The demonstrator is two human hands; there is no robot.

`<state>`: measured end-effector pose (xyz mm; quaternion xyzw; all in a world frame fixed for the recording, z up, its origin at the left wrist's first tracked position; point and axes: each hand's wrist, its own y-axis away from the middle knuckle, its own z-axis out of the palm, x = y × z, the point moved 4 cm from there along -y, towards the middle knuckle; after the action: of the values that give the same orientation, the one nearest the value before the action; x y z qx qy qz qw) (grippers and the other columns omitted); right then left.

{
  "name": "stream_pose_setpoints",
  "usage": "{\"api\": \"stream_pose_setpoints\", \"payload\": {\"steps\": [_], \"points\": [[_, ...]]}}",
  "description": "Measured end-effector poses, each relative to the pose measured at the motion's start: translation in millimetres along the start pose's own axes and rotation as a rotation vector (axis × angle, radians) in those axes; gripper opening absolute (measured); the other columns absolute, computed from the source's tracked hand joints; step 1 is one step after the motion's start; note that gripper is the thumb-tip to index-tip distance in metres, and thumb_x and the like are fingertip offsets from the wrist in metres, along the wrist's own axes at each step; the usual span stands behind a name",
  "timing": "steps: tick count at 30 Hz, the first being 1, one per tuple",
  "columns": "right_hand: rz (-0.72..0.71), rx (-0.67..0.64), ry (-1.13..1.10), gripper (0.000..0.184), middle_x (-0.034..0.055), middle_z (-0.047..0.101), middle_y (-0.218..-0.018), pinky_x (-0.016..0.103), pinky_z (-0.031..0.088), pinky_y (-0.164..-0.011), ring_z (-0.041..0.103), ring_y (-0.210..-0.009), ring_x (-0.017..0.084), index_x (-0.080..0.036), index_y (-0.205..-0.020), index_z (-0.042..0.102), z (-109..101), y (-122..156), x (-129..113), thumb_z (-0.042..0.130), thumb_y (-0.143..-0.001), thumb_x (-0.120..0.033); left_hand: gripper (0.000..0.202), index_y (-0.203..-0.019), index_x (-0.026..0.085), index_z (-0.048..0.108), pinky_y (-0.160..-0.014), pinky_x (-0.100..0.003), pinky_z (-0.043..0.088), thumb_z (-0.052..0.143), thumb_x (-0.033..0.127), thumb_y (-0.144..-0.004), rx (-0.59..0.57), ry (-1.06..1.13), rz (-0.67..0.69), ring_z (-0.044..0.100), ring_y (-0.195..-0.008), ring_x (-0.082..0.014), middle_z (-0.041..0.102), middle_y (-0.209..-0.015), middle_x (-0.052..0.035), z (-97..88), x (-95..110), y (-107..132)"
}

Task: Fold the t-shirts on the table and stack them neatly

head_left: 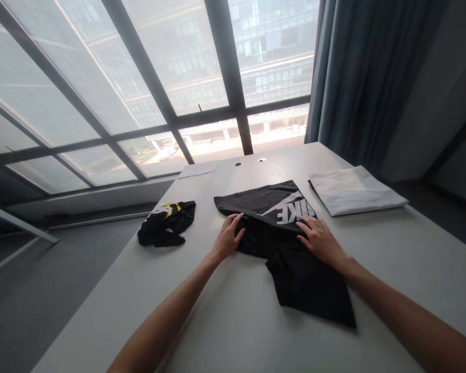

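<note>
A black T-shirt (287,243) with a large white logo lies partly folded in the middle of the grey table (392,259). My left hand (228,237) rests on the shirt's left edge, fingers stretched forward and lying flat. My right hand (319,238) presses flat on the shirt just below the white logo, fingers spread. A loose part of the shirt trails toward me on the right side.
A crumpled black garment with yellow marks (166,223) lies at the table's left edge. A folded white cloth (353,190) sits at the right. A sheet of paper (198,169) lies at the far edge, below big windows. A blue-grey curtain (357,72) hangs at right.
</note>
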<state>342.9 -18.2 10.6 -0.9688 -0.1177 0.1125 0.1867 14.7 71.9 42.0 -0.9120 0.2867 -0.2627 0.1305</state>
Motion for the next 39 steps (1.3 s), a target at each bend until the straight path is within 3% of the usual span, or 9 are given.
{"api": "stream_pose_setpoints", "payload": {"steps": [5, 10, 13, 17, 24, 28, 31, 34, 39], "points": [[0.079, -0.022, -0.004, 0.047, 0.0175, 0.056, -0.146, 0.051, 0.034, -0.115, 0.047, -0.137, 0.034, -0.017, -0.135, 0.063, 7.2, 0.4, 5.1, 0.044, -0.101, -0.042, 0.061, -0.16, 0.033, 0.03, -0.124, -0.046, 0.031, 0.049, 0.032, -0.102, -0.124, -0.014, -0.018, 0.034, -0.149, -0.0269, 0.035, -0.16, -0.0073, -3.6, 4.3, 66.5], [0.093, -0.007, -0.018, 0.047, 0.0196, 0.057, -0.143, 0.049, 0.036, -0.112, 0.049, -0.133, 0.035, -0.014, -0.134, 0.063, 5.2, -0.6, 3.8, 0.044, -0.1, -0.04, 0.053, -0.151, 0.036, 0.045, -0.113, -0.045, 0.046, 0.057, 0.034, -0.099, -0.103, -0.035, -0.044, 0.055, -0.129, -0.0276, 0.053, -0.143, -0.0071, -26.6, 13.1, 103.5], [0.08, 0.052, -0.058, 0.042, 0.0186, 0.061, -0.136, 0.048, 0.038, -0.109, 0.052, -0.126, 0.034, -0.015, -0.128, 0.066, -9.2, -1.6, -6.5, 0.043, -0.1, -0.035, 0.054, -0.15, 0.037, 0.044, -0.101, -0.042, 0.054, 0.057, 0.035, -0.098, -0.029, -0.037, -0.102, 0.063, -0.112, -0.0249, 0.057, -0.135, -0.0061, -40.5, 16.3, 102.7], [-0.058, 0.03, -0.21, 0.032, 0.0132, 0.067, -0.113, 0.042, 0.045, -0.097, 0.058, -0.107, 0.029, -0.02, -0.108, 0.073, -33.4, 9.2, -42.8, 0.046, -0.101, -0.036, 0.058, -0.146, 0.031, 0.051, -0.112, -0.048, 0.045, 0.065, 0.025, -0.091, 0.049, -0.133, -0.072, 0.054, -0.126, -0.0296, 0.055, -0.14, -0.0085, -47.1, 7.6, 74.2], [-0.315, -0.143, -0.387, 0.017, 0.0059, 0.07, -0.106, 0.042, 0.043, -0.096, 0.06, -0.099, 0.024, -0.023, -0.108, 0.071, -47.1, 48.8, -89.1, 0.069, -0.091, -0.029, 0.02, -0.094, 0.021, 0.065, -0.113, -0.049, 0.043, 0.056, 0.01, -0.081, -0.021, 0.072, 0.044, 0.056, -0.129, -0.0274, 0.063, -0.132, -0.0094, -46.7, -2.1, 40.4], [-0.19, -0.075, -0.409, 0.016, 0.0043, 0.068, -0.088, 0.038, 0.046, -0.087, 0.061, -0.086, 0.02, -0.021, -0.086, 0.067, -57.3, 55.5, -73.2, 0.056, -0.097, -0.018, 0.025, -0.1, 0.022, 0.06, -0.11, -0.046, 0.046, 0.052, 0.008, -0.081, -0.039, 0.173, 0.136, 0.061, -0.126, -0.025, 0.07, -0.123, -0.0081, -70.3, 16.7, 58.8], [-0.17, -0.055, -0.419, 0.009, 0.0069, 0.07, -0.103, 0.04, 0.047, -0.09, 0.062, -0.096, 0.023, -0.022, -0.1, 0.068, -67.8, 64.5, -69.4, 0.061, -0.095, -0.025, 0.021, -0.101, 0.022, 0.063, -0.1, -0.043, 0.052, 0.058, 0.011, -0.084, -0.069, 0.082, 0.149, 0.067, -0.11, -0.0241, 0.074, -0.109, -0.0064, -89.4, 27.2, 85.5], [-0.251, -0.106, -0.392, 0.033, 0.0085, 0.068, -0.117, 0.044, 0.046, -0.098, 0.06, -0.108, 0.027, -0.024, -0.119, 0.067, -69.6, 77.9, -79.9, 0.074, -0.088, -0.032, 0.016, -0.105, 0.023, 0.065, -0.096, -0.04, 0.052, 0.062, 0.017, -0.091, -0.113, 0.009, 0.166, 0.067, -0.104, -0.0226, 0.074, -0.103, -0.0056, -101.3, 35.3, 114.4], [-0.246, -0.128, -0.346, 0.013, 0.0053, 0.068, -0.091, 0.04, 0.046, -0.09, 0.061, -0.09, 0.022, -0.021, -0.09, 0.069, -58.3, 90.6, -88.7, 0.058, -0.095, -0.016, 0.026, -0.122, 0.025, 0.064, -0.11, -0.046, 0.043, 0.06, 0.019, -0.097, -0.172, -0.021, 0.249, 0.066, -0.108, -0.0211, 0.073, -0.112, -0.0061, -110.0, 50.4, 149.6]]}}
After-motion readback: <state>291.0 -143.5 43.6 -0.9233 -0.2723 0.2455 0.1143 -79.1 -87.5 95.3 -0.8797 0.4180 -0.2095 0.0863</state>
